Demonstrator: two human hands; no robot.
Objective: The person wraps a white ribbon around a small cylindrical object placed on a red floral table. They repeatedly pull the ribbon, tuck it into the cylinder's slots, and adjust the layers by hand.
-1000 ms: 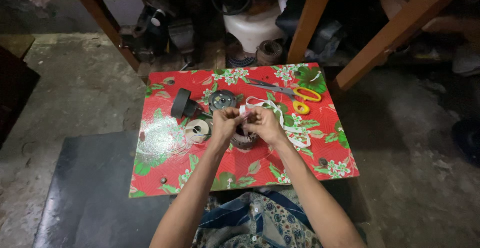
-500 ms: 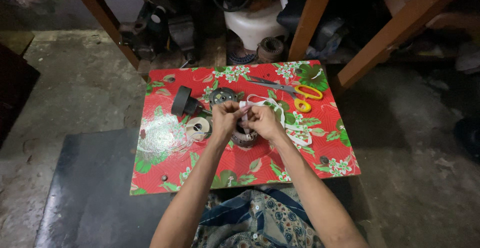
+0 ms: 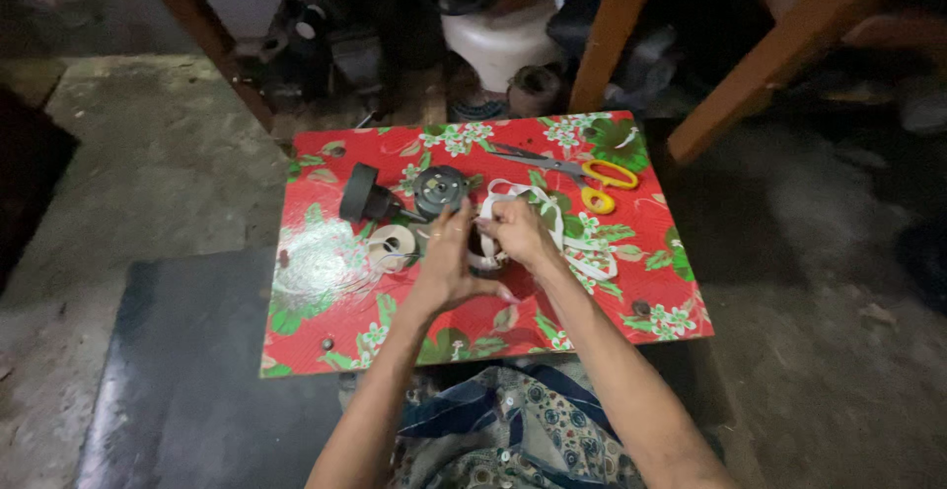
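I see left hand (image 3: pixel 449 257) and right hand (image 3: pixel 513 232) close together over table (image 3: pixel 326 321), both pinching white tape (image 3: pixel 552 227), loops trailing right of right hand. Small roll between palms, possibly tape core; blurred. Motor (image 3: pixel 439 190) just above left hand, scissors (image 3: pixel 587 171) beyond right.

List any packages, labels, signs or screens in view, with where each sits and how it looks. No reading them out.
None can be made out: no package, label, sign or screen.
The red floral table cover bears only tools: yellow-handled scissors, a dark motor part, a spool and white strap at both hands.
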